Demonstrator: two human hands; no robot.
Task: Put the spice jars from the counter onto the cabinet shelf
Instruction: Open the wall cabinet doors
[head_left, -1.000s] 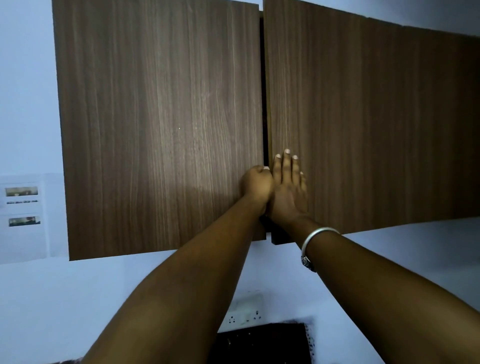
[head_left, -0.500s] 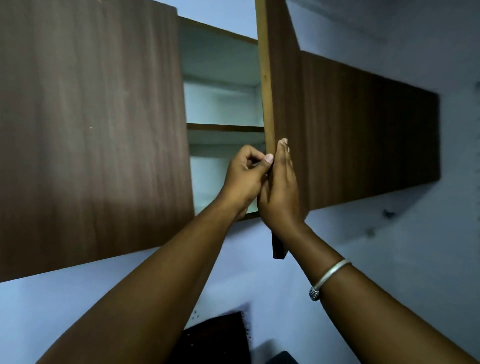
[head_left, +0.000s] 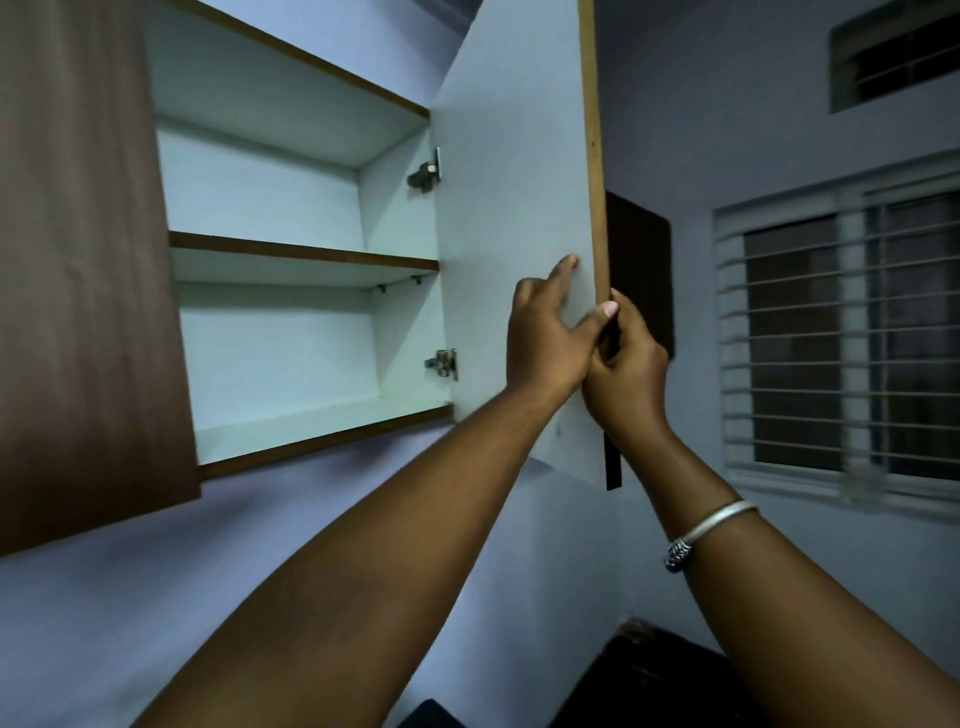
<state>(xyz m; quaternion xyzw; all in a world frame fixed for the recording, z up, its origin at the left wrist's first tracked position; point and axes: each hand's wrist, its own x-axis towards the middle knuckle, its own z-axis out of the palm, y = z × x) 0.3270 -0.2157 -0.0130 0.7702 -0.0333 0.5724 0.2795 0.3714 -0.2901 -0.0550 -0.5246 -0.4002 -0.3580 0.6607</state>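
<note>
The wall cabinet's right door stands swung wide open, its white inner face toward me. My left hand presses on that inner face near the free edge, thumb wrapped round the edge. My right hand grips the same edge from the outer side. Inside, the white middle shelf and bottom shelf hold nothing. No spice jars are in view.
The left cabinet door, dark wood, is closed at the left. Two metal hinges sit on the cabinet's right wall. A barred window fills the right wall. A dark counter edge shows low down.
The right door went from closed to wide open, pulled by both hands toward the right. The view turned right, bringing the window and both shelves into sight.
</note>
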